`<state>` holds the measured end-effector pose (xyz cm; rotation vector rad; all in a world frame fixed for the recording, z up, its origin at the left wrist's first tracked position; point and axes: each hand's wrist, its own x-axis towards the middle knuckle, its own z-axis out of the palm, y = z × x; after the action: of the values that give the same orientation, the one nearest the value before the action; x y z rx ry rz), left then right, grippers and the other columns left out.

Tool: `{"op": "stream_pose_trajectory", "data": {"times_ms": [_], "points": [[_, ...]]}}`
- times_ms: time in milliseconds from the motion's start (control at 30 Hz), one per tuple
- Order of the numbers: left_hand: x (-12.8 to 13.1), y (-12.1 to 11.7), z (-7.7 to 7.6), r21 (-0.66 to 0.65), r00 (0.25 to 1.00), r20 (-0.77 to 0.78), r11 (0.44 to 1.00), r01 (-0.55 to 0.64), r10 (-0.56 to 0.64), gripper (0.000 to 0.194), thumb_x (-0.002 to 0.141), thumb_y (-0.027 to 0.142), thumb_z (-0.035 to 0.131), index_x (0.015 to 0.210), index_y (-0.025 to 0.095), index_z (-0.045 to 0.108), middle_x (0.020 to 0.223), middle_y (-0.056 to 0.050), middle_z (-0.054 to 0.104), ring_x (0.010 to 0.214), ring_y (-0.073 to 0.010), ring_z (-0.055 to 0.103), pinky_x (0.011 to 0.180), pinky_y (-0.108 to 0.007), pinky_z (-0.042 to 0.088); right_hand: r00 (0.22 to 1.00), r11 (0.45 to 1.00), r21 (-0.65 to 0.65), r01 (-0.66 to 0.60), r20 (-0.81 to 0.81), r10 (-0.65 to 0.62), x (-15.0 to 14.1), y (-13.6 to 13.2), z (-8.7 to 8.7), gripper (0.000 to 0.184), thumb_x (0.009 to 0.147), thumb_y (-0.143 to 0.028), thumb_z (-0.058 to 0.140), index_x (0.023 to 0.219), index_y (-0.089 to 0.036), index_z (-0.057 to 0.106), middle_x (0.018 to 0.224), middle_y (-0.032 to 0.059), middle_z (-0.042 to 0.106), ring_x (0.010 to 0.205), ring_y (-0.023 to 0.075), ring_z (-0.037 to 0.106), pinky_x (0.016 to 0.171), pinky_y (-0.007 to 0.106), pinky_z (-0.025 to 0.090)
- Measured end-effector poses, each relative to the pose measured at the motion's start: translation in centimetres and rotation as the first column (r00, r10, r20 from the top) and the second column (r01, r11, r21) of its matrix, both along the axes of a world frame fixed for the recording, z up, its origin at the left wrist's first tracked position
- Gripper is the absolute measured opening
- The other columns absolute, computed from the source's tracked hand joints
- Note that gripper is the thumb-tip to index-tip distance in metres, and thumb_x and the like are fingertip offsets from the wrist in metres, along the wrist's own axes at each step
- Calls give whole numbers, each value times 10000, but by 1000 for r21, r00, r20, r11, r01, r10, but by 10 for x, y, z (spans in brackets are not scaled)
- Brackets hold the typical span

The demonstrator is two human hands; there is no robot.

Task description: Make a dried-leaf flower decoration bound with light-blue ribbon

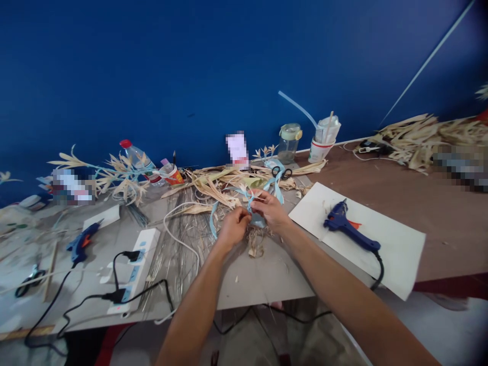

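My forearms (328,274) come nearest, reaching over the bench (263,282). My left grip (233,226) and right grip (270,209) are both pinched closed on a light-blue strip (249,205) at mid-bench, with dried husks (217,190) beyond. Right, a glue gun (353,231) rests on a white board (400,254); left and near lies a power strip (145,254).

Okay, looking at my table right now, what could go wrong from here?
The light-blue strip that your left hand and right hand pinch could slip. Your right forearm passes close to the black cord of the glue gun on the white board, so it might snag it. The long cord of the other glue gun hangs over the table edge, and a tug could pull that gun down.
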<state>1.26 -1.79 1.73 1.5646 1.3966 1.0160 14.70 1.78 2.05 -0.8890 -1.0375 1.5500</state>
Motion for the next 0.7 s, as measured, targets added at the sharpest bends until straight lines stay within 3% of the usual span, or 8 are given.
{"op": "stream_pose_trajectory", "data": {"times_ms": [100,200,433,700], "points": [[1,-1,4,-4,1000,-22,1000,13,-13,84,732,190,552,653,176,529,572,34,482,570,-113,400,567,-246,297,998,999,4,-51,48,50,6,3,0,287,556,-287,700,815,-186,630,624,-52,548,526,81,440,531,230,366],[1,-2,6,-23,1000,-3,999,25,-25,85,729,197,553,652,177,523,560,40,463,562,-111,389,564,-246,294,985,992,116,-55,166,35,11,9,-4,229,580,-304,682,763,-180,625,645,-41,560,561,92,453,574,242,386],[1,-1,3,-49,1000,19,999,15,-14,90,728,211,554,652,179,518,532,43,441,544,-114,381,546,-245,284,891,910,413,-25,422,-167,11,15,-16,208,692,-354,598,814,-188,626,778,16,598,738,158,537,722,295,427],[3,-1,1,-55,997,71,998,-23,27,97,709,196,574,628,181,522,515,46,436,522,-107,367,529,-242,274,780,802,598,-6,505,-370,3,5,-17,133,787,-286,513,785,-204,618,818,60,620,826,205,559,788,337,440]]}}
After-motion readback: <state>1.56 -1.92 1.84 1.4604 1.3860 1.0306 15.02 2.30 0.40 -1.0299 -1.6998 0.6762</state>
